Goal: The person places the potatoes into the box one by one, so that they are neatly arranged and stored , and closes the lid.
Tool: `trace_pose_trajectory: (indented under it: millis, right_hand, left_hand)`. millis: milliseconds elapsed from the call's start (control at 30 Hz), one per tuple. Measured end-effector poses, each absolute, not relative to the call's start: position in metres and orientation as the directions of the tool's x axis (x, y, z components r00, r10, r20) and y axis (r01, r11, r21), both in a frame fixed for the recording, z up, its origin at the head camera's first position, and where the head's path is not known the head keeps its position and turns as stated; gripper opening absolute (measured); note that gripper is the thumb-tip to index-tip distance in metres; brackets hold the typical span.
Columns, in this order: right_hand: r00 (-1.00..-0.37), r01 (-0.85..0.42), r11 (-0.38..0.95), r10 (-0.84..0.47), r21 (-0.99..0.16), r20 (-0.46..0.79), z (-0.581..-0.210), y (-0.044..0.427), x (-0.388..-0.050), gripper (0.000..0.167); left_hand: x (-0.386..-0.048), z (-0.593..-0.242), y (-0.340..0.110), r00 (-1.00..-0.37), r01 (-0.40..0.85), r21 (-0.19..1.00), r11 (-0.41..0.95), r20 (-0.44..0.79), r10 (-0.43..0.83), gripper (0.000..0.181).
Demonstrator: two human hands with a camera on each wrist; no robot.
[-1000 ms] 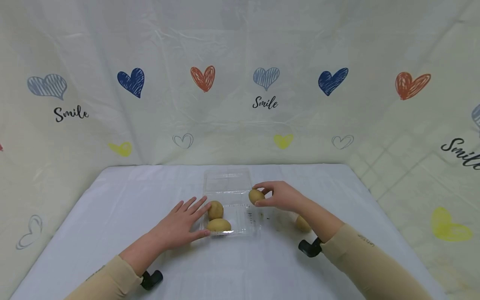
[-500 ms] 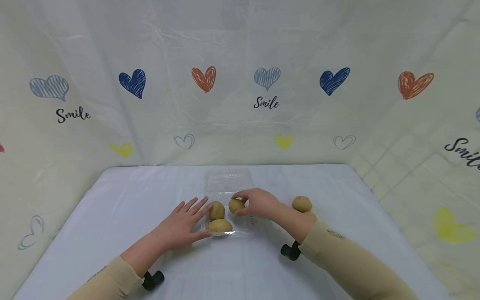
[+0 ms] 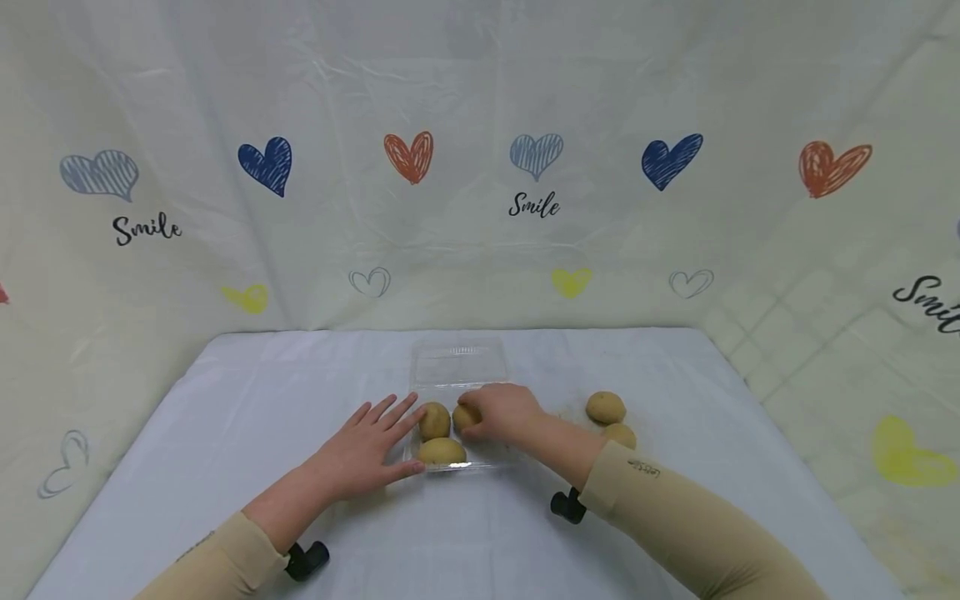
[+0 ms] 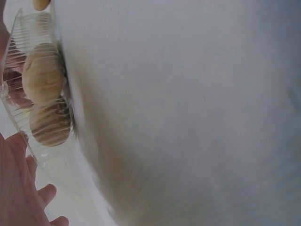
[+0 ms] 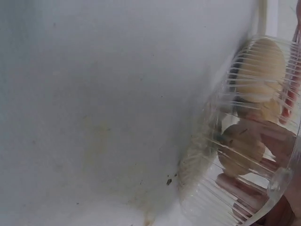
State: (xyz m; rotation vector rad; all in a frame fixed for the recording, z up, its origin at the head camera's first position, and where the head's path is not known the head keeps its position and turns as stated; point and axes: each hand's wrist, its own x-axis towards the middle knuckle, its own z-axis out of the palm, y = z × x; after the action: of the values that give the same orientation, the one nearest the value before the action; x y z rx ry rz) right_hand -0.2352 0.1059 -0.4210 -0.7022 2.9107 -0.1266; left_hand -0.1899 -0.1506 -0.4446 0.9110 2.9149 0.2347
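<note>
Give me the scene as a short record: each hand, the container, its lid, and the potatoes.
Left hand: fingers spread, at the left side of the clear container
Right hand: holding a potato inside the container
Lid: open, on the far side
Also inside: rear potato, front potato
Outside, to the right: farther potato, nearer potato partly hidden by the right sleeve

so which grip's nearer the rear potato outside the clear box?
Right. The right grip is left of that rear potato, holding another potato in the clear box; the left grip is farther off, at the box's left side.
</note>
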Motion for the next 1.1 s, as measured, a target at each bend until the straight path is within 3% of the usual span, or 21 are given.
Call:
trace_pose_trajectory:
  millis: [433,1100]
  right_hand:
    - [-0.837,-0.438,0.859,-0.497,-0.266,-0.229,-0.403,0.117,-0.236,0.046]
    - [-0.885,-0.413,0.89,-0.442,-0.192,-0.144,-0.412,0.111,-0.232,0.044]
  left_hand:
    - [-0.191,-0.446,-0.151,-0.82,0.562,0.148,0.814,-0.029,0.572,0.087]
    - [-0.191,-0.446,-0.151,-0.81,0.576,0.166,0.8,-0.015,0.586,0.089]
